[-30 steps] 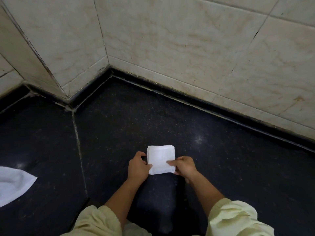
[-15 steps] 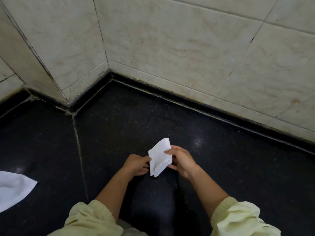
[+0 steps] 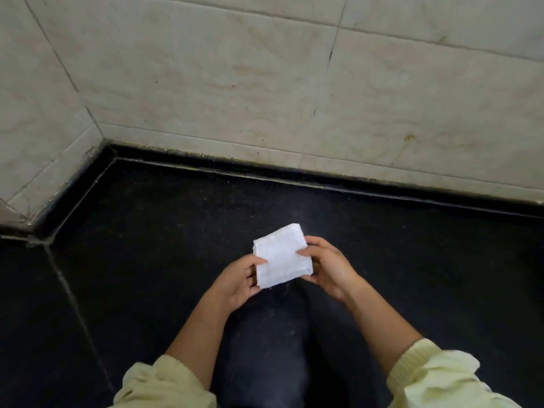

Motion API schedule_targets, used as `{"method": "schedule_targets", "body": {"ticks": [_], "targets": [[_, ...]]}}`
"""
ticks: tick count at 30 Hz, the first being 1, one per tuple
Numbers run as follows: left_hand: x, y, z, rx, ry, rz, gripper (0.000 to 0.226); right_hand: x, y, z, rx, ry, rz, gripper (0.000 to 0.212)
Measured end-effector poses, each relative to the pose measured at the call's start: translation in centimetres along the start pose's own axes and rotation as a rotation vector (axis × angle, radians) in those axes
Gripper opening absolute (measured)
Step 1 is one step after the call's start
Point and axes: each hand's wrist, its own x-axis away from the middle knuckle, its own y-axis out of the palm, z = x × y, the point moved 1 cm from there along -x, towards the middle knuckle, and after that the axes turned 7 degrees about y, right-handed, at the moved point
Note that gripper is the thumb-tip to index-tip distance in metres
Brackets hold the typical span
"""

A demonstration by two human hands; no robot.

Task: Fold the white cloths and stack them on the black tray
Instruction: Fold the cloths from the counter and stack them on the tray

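Head view: left hand [image 3: 238, 279] and right hand [image 3: 329, 266] pinch folded white cloth [image 3: 281, 256].

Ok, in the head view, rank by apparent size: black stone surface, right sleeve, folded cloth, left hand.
Largest: black stone surface
right sleeve, nearer the camera
then folded cloth and left hand, too alike to rank

Left hand [image 3: 238, 279] and right hand [image 3: 331, 266] held close together ahead of the body, thumbs on top, fingers curled beneath, each pinching one side of folded cloth [image 3: 281, 257].
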Motion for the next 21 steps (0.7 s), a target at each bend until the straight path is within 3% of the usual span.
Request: {"method": "schedule_targets", "body": {"ticks": [10, 21], "targets": [[1.1, 13.8, -3.4, -0.269, 0.079, -0.227, 0.031, 6.7, -13.9, 0.4, -0.149, -0.073, 0.142, 0.023], [5.8, 34.0, -15.3, -0.373, 0.100, -0.388, 0.037, 18.8, -35.1, 2.1, -0.188, -0.185, 0.306, 0.027]]}}
